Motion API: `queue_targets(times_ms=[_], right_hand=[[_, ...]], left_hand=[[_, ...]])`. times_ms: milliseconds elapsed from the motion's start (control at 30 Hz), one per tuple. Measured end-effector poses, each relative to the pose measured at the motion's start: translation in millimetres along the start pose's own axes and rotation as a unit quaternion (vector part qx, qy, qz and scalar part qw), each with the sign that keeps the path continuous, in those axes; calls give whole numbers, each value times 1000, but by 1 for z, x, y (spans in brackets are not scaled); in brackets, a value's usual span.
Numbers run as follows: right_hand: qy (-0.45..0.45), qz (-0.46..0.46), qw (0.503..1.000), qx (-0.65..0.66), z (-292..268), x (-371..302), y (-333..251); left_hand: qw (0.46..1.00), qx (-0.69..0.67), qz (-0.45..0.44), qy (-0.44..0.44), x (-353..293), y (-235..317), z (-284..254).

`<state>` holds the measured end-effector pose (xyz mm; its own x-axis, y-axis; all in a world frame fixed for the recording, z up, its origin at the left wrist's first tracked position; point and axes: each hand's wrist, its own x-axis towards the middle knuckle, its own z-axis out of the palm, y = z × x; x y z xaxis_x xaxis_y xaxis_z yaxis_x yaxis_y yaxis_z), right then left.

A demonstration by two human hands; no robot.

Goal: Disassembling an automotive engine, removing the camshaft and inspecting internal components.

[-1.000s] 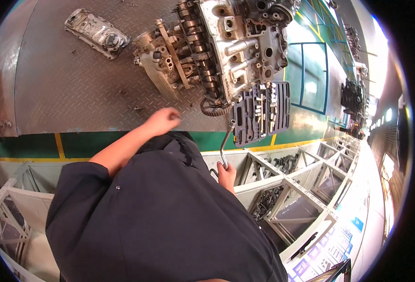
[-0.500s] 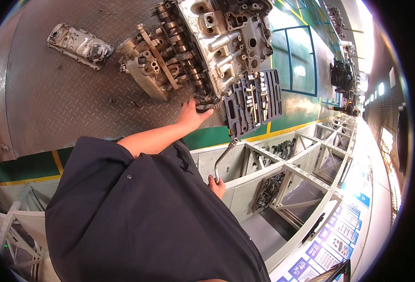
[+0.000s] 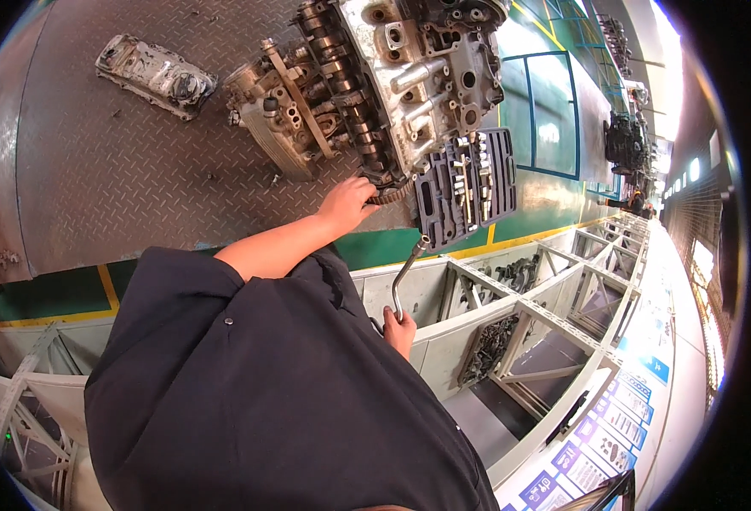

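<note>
My left hand (image 3: pixel 346 206) reaches forward to a toothed wheel (image 3: pixel 390 195) at the near end of the engine, its fingers curled against the rim. Above that wheel a camshaft (image 3: pixel 347 89) with dark lobes runs along the engine's cylinder head (image 3: pixel 405 94). My right hand (image 3: pixel 400 330), lower and close to my body, is closed round a bent metal socket wrench (image 3: pixel 400 285). The wrench slants up, its socket end near the lower edge of an open dark socket case (image 3: pixel 466 186). Sockets and bars lie in that case.
A patterned metal worktop (image 3: pixel 158 183) bears the engine. A smaller ribbed engine part (image 3: pixel 278 128) with a flat bar stands left of it, and a dirty metal cover (image 3: pixel 156 75) lies farther left. Pale frame shelving (image 3: pixel 512 298) with metal parts runs along the right.
My left hand's thumb has come off the toothed wheel's front, baring more of its teeth, and the fingers have curled in. My right hand has risen slightly with the socket wrench.
</note>
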<state>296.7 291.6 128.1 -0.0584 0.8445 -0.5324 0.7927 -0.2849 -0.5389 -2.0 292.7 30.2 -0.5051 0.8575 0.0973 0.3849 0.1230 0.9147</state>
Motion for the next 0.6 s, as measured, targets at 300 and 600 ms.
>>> queue_targets(times_ms=[300,600], right_hand=[[-9,-9,1000,-16,2,12,-9],[-9,-67,997,-47,2,5,-52]], left_hand=[[1000,-25,-9,-2,5,7,7],[997,8,-59,-44,11,9,-1]])
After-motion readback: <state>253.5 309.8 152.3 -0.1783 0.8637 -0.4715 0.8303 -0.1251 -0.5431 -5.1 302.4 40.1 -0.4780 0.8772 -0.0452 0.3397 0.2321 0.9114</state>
